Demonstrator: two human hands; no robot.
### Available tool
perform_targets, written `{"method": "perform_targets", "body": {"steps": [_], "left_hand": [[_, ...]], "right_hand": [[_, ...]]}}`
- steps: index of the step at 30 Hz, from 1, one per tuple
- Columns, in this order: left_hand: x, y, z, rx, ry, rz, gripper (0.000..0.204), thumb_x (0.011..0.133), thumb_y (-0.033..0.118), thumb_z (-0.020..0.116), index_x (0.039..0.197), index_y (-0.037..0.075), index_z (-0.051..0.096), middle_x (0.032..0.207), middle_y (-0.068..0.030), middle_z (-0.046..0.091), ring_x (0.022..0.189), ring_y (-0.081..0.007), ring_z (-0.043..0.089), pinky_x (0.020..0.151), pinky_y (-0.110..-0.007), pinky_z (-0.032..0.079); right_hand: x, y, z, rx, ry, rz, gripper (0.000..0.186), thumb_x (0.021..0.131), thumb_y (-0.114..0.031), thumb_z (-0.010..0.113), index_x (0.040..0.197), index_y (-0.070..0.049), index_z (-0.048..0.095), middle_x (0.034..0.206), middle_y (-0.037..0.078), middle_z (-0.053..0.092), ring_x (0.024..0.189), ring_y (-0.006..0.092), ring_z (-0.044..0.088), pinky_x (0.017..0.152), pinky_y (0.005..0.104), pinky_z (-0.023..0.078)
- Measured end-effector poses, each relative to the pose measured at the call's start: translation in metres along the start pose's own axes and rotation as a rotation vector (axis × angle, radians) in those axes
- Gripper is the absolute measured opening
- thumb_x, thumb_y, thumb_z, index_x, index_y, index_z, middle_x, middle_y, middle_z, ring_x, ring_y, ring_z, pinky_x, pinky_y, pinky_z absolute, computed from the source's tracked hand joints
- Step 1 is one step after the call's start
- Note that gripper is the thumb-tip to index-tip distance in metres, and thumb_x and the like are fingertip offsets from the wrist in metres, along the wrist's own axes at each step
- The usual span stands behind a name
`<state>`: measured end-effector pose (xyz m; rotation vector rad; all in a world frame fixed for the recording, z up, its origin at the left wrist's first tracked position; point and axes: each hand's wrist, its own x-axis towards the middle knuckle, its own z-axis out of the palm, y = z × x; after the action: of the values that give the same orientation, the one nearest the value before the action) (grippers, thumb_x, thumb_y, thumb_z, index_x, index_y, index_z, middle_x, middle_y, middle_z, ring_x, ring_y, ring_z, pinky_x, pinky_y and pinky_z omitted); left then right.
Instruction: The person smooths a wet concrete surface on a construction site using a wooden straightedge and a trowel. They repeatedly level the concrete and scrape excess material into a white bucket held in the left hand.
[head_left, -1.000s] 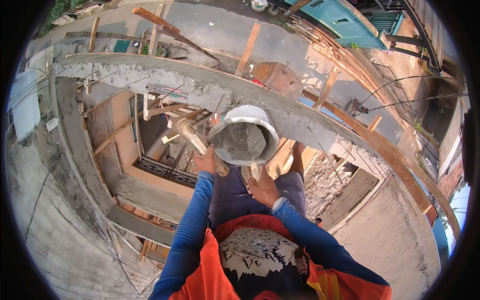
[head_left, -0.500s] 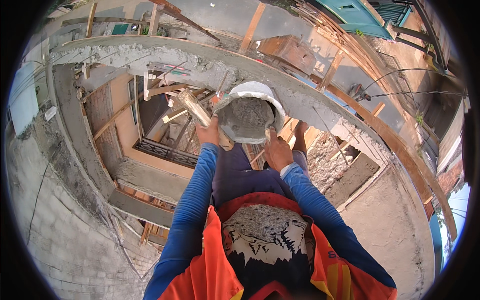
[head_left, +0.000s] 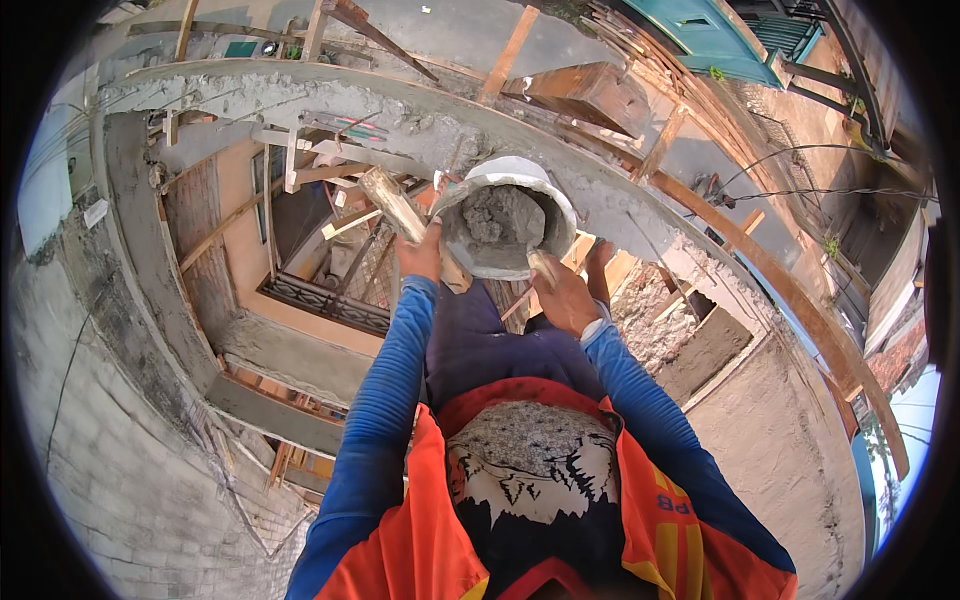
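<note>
A round mortar-caked bucket (head_left: 480, 262) with wet grey mortar (head_left: 490, 215) inside stands tilted toward me, beside the concrete beam. My left hand (head_left: 421, 253) is closed at its left rim, lying over a rough wooden post (head_left: 393, 203); its fingertips are partly hidden. My right hand (head_left: 566, 298) grips the wooden handle of a trowel (head_left: 541, 264) at the bucket's right rim. The trowel's blade dips into the bucket and is coated in mortar, so its outline is hard to make out.
A rough concrete beam (head_left: 330, 95) curves across beyond the bucket. Below at left opens a deep gap with timbers and a metal grille (head_left: 325, 303). Thin rebar sticks up at right. A long wooden plank (head_left: 790, 285) edges the right side; a wooden cabinet (head_left: 585, 97) stands below beyond the beam.
My right hand has moved slightly right, bringing the trowel's blade up through the mortar toward the bucket's right side. The left hand keeps its place at the rim as the view shifts a little.
</note>
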<state>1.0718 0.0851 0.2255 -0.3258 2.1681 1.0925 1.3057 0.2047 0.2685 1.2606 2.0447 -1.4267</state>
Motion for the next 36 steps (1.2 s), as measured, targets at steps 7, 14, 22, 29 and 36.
{"method": "perform_targets", "body": {"steps": [7,14,22,29,36], "left_hand": [[-0.005,-0.001,-0.001,-0.106,-0.058,-0.057,0.07,0.086,0.03,0.081,0.134,-0.01,0.051,0.122,-0.0185,0.065,0.103,-0.0239,0.064,0.09,-0.035,0.052],[0.004,-0.002,0.003,-0.102,-0.03,-0.129,0.068,0.089,0.026,0.08,0.137,-0.011,0.05,0.128,-0.021,0.063,0.109,-0.0251,0.064,0.095,-0.035,0.05],[0.01,-0.013,0.007,-0.156,-0.041,-0.105,0.07,0.089,0.026,0.079,0.138,-0.013,0.048,0.128,-0.0206,0.063,0.107,-0.027,0.065,0.091,-0.038,0.053],[0.01,-0.006,-0.018,-0.234,-0.127,-0.183,0.066,0.088,0.025,0.08,0.133,-0.014,0.051,0.123,-0.0201,0.064,0.103,-0.025,0.065,0.089,-0.038,0.053],[0.013,-0.007,-0.012,-0.237,-0.094,-0.073,0.061,0.087,0.023,0.081,0.128,-0.013,0.055,0.123,-0.0193,0.064,0.105,-0.0228,0.063,0.091,-0.035,0.051]], "right_hand": [[0.003,-0.055,0.021,-0.369,-0.217,0.019,0.061,0.099,-0.025,0.056,0.153,-0.003,0.037,0.112,0.032,0.067,0.097,0.0463,0.068,0.087,0.0515,0.056],[0.014,-0.064,0.008,-0.283,0.004,0.128,0.06,0.101,-0.025,0.054,0.155,-0.005,0.035,0.11,0.028,0.066,0.092,0.0466,0.069,0.08,0.052,0.057],[0.003,-0.036,-0.001,-0.036,-0.105,0.153,0.055,0.1,-0.032,0.057,0.148,-0.008,0.045,0.105,0.03,0.07,0.097,0.0486,0.068,0.089,0.0539,0.055],[-0.026,-0.011,0.004,0.024,-0.06,0.18,0.044,0.1,-0.032,0.057,0.13,-0.001,0.053,0.102,0.033,0.068,0.099,0.0511,0.066,0.088,0.0539,0.053],[0.013,-0.035,0.021,-0.06,-0.072,0.122,0.036,0.1,-0.032,0.055,0.113,0.001,0.055,0.096,0.033,0.069,0.091,0.05,0.068,0.079,0.0557,0.055]]}}
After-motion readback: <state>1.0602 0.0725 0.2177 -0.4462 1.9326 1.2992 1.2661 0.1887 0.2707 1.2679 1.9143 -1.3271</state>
